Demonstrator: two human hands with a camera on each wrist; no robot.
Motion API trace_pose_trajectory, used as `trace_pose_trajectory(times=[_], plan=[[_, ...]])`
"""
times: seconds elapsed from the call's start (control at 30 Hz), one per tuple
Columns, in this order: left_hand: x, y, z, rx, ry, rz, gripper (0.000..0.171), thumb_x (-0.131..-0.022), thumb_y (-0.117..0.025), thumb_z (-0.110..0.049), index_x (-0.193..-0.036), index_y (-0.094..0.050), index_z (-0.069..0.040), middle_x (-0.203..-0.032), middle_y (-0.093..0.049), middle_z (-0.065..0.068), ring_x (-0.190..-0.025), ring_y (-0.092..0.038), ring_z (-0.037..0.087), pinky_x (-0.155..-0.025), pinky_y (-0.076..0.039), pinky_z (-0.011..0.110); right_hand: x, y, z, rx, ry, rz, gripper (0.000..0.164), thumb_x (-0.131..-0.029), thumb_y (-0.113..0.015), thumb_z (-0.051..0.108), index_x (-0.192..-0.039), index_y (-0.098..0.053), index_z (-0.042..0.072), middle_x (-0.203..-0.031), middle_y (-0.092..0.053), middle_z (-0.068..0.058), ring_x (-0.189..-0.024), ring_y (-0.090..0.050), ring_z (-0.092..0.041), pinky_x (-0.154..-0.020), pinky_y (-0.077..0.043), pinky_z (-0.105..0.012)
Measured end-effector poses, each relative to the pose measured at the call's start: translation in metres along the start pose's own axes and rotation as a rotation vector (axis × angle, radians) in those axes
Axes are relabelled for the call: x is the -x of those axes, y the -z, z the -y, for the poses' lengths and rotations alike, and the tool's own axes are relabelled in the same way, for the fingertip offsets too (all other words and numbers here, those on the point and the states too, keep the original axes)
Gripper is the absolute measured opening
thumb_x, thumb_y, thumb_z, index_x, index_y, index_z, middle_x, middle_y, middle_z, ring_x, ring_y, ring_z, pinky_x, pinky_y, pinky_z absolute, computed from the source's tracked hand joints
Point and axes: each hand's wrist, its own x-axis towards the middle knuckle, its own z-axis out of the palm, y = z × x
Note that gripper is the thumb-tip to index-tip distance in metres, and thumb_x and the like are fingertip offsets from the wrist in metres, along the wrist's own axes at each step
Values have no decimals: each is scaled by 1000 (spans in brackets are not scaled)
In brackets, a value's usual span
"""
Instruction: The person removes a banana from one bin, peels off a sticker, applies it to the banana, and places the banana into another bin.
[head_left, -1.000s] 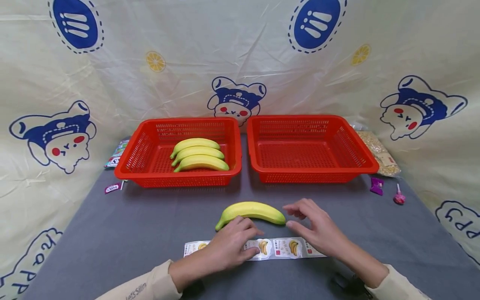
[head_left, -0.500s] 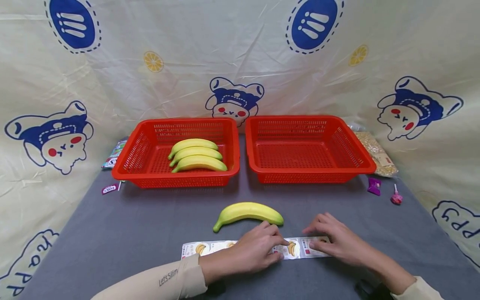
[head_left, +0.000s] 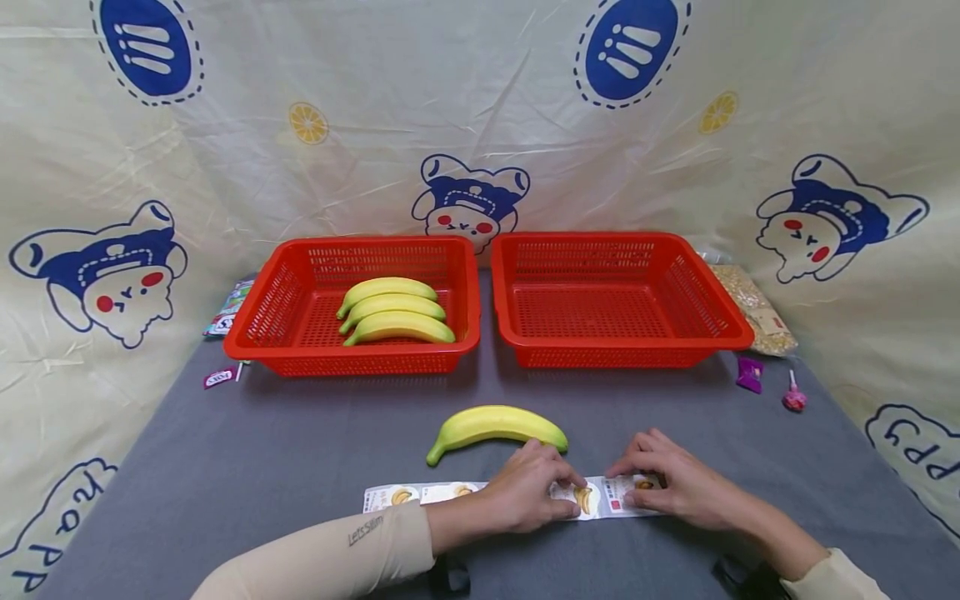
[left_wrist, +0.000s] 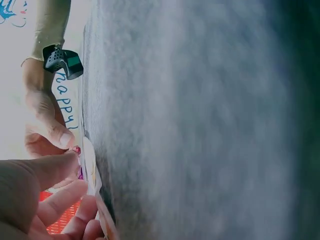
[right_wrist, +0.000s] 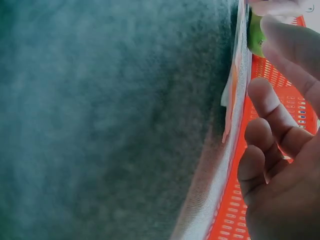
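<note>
A strip of banana-picture stickers [head_left: 393, 497] lies flat on the grey cloth, a whole banana [head_left: 495, 423] just beyond it. My left hand [head_left: 525, 487] reaches across the strip and rests its fingertips on it, thumb and index finger spread around one banana picture. That hand covers the strip's middle. Over the strip's right end is my right hand [head_left: 675, 483], thumb and index finger apart on either side of the last sticker. In the right wrist view, its other fingers [right_wrist: 261, 132] are loosely bent with nothing in them. The left wrist view shows the strip [left_wrist: 92, 170] edge-on by the left fingertips.
Two red baskets stand side by side at the back. Several bananas [head_left: 401, 325] lie in the left basket [head_left: 352, 362]; the right basket [head_left: 600, 354] is beside it. A purple candy [head_left: 749, 373], a lollipop [head_left: 794, 394] and a bag of grains [head_left: 753, 308] lie at the right.
My left hand has slid right along the strip. The right hand has moved from beside the banana down and right to the strip's end. The banana stays put.
</note>
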Motion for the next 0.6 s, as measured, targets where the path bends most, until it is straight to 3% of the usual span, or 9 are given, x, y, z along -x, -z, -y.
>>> trace_pose_trajectory(times=[0.13,0.3,0.6], plan=[[-1,-3,1,-30,14,19,31,-76,-75,-35,-106,-71,-29,-91,-58,-11,-88,-42,4,-74,-32,16,-1,-1,-3,0,33,-18,25,-80,-71,38,-104,-67,37,-90,-52,15,-87,-39,-3,-70,-31,-21],[-1,-6,2,-75,-2,33,34,-76,-75,-35,-109,-69,-32,-94,-54,-12,-89,-40,3,-73,-30,16,-4,-2,-3,9,14,24,24,-81,-71,36,-104,-66,39,-90,-50,15,-89,-36,-1,-72,-30,-22],[0,-6,5,-60,-23,26,34,-76,-75,-35,-109,-69,-31,-95,-54,-11,-88,-38,4,-72,-29,15,-9,-4,-5,46,43,76,34,-79,-72,27,-110,-66,41,-91,-48,15,-88,-35,0,-72,-30,-21]])
